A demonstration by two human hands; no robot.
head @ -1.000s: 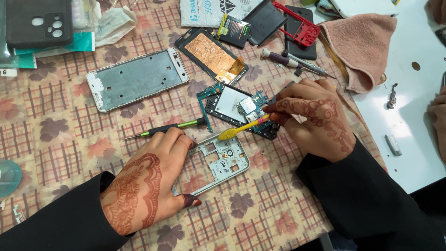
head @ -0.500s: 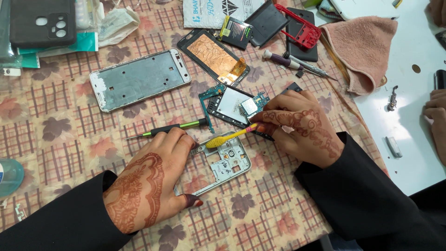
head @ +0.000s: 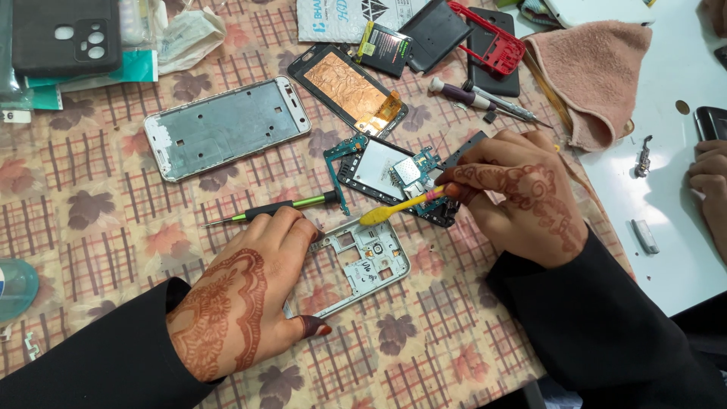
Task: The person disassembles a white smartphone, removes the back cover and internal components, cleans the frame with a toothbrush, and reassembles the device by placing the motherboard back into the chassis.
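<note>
Head view: right hand (head: 522, 201) pinches a yellow brush (head: 400, 207) between thumb and fingers, its head over the top edge of the grey phone frame (head: 362, 265). Left hand (head: 242, 295) lies flat, fingers spread, pressing the frame's left side onto the patterned tablecloth (head: 113, 227). Circuit board (head: 394, 178) sits just beyond the frame, touching the right fingers. Green-black screwdriver (head: 276, 208) lies just past the left fingertips. Further out: 1 silver phone chassis (head: 227, 127), 1 copper-backed screen panel (head: 352, 88), 1 red frame (head: 488, 34), pink towel (head: 598, 72). Another person's hand (head: 712, 182) at the right edge.
</note>
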